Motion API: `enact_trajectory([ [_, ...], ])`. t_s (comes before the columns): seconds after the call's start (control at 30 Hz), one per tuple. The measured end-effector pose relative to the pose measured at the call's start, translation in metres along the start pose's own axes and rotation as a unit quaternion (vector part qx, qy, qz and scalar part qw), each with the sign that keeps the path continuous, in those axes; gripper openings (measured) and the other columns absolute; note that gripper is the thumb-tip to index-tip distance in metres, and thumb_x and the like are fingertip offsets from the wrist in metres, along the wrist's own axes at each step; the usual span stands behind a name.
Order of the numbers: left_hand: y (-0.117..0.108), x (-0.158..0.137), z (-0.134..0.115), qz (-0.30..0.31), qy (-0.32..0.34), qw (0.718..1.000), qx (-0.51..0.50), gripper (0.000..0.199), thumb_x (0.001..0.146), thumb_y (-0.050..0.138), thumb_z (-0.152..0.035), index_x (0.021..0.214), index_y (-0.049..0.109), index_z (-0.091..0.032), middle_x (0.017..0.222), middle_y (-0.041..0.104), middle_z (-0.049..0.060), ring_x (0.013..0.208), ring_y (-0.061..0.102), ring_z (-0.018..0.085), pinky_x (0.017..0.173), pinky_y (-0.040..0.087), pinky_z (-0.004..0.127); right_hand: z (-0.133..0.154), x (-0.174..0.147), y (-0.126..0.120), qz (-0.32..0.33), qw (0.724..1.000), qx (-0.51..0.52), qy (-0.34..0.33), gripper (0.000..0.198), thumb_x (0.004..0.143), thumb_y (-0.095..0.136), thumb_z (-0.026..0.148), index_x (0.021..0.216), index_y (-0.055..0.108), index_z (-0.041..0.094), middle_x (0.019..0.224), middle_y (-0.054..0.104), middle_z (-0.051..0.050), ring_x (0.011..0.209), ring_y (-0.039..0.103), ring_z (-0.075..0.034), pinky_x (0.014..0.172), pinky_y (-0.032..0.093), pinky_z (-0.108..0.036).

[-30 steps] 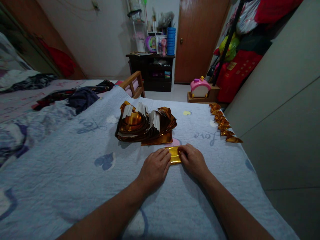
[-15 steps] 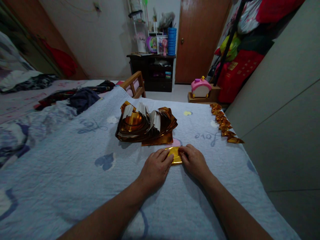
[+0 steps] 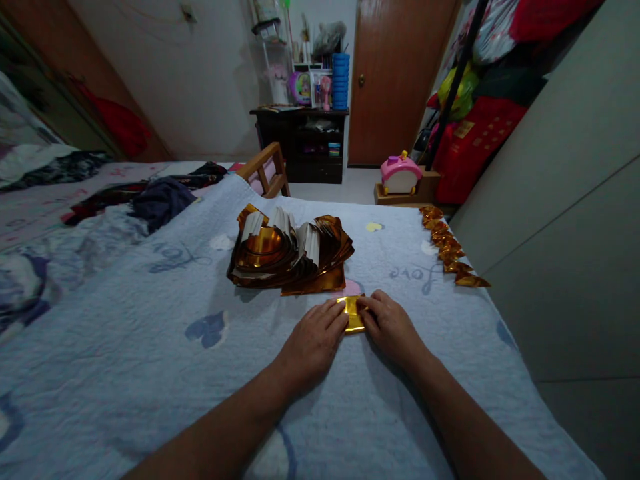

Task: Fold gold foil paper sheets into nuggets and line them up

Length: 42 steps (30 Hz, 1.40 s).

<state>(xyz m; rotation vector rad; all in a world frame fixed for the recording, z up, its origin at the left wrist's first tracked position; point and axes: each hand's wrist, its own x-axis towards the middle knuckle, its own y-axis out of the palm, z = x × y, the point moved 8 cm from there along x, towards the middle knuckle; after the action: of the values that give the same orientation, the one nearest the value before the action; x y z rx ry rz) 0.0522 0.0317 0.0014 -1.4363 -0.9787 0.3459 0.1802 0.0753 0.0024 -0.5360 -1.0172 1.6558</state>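
Note:
A small piece of folded gold foil paper [image 3: 354,315] lies on the blue bedspread [image 3: 210,393], between my two hands. My left hand [image 3: 319,335] rests flat over its left end, fingers stretched out and pressing down. At its right end, my right hand [image 3: 389,325] has thumb and fingers closed on the paper's edge. Just beyond my hands sits a thick bundle of gold foil paper sheets [image 3: 265,250], curled over with white backs showing. A row of several folded gold paper pieces [image 3: 447,250] runs along the bed's right edge.
Dark clothes [image 3: 163,200] lie on the left of the bed. Past the far edge stand a wooden chair [image 3: 265,167], a dark cabinet [image 3: 300,147] and a pink toy [image 3: 401,175]. A pale wardrobe [image 3: 565,220] borders the right side.
My left hand has shifted slightly left and flattened, its thumb drawn back, so more of the paper's left part shows. My right hand stays at the right end. The view has tilted slightly.

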Motion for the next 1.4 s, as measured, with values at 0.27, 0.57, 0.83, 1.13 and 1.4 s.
enact_trajectory([
  [0.27,0.000,0.001,0.000,0.010,-0.002,1.000,-0.008,0.028,0.100,0.052,-0.022,0.127,0.059,-0.018,0.139,0.060,0.013,0.131,0.054,0.029,0.107,0.050,0.049,-0.007,0.001,-0.001,-0.002,1.000,0.018,0.019,0.025,0.093,0.050,0.010,0.107,0.071,0.017,0.096,0.064,-0.006,0.088,0.061,-0.018,0.082,0.046,-0.028],
  [0.57,-0.002,0.002,-0.002,0.011,0.007,1.000,-0.008,0.036,0.097,0.059,-0.021,0.132,0.058,-0.023,0.140,0.059,0.013,0.133,0.051,0.028,0.106,0.049,0.049,-0.008,0.004,0.000,0.005,0.999,0.007,0.037,0.028,0.093,0.051,0.011,0.111,0.071,0.018,0.098,0.066,-0.007,0.092,0.063,-0.018,0.083,0.046,-0.028],
  [0.83,-0.005,0.001,-0.004,0.011,0.010,1.000,0.002,0.034,0.098,0.056,-0.020,0.132,0.059,-0.022,0.139,0.060,0.015,0.131,0.054,0.030,0.102,0.051,0.050,-0.011,0.004,0.002,-0.001,0.999,0.010,0.034,0.028,0.092,0.052,0.011,0.110,0.071,0.018,0.099,0.065,-0.007,0.091,0.062,-0.018,0.082,0.046,-0.028],
  [1.13,-0.009,0.002,-0.006,-0.009,0.011,1.000,-0.010,0.028,0.101,0.051,-0.021,0.126,0.062,-0.019,0.132,0.064,0.017,0.123,0.061,0.029,0.097,0.056,0.048,-0.011,0.004,0.001,-0.001,1.000,0.012,0.027,0.028,0.092,0.050,0.011,0.110,0.071,0.019,0.100,0.066,-0.007,0.091,0.063,-0.018,0.082,0.047,-0.028],
  [1.4,-0.009,0.002,-0.006,-0.015,0.014,1.000,-0.013,0.030,0.101,0.050,-0.020,0.128,0.060,-0.018,0.133,0.063,0.015,0.124,0.060,0.028,0.100,0.054,0.047,-0.012,0.004,0.001,-0.006,1.000,0.024,0.019,0.025,0.091,0.052,0.011,0.107,0.070,0.018,0.097,0.063,-0.006,0.089,0.061,-0.017,0.081,0.046,-0.027],
])
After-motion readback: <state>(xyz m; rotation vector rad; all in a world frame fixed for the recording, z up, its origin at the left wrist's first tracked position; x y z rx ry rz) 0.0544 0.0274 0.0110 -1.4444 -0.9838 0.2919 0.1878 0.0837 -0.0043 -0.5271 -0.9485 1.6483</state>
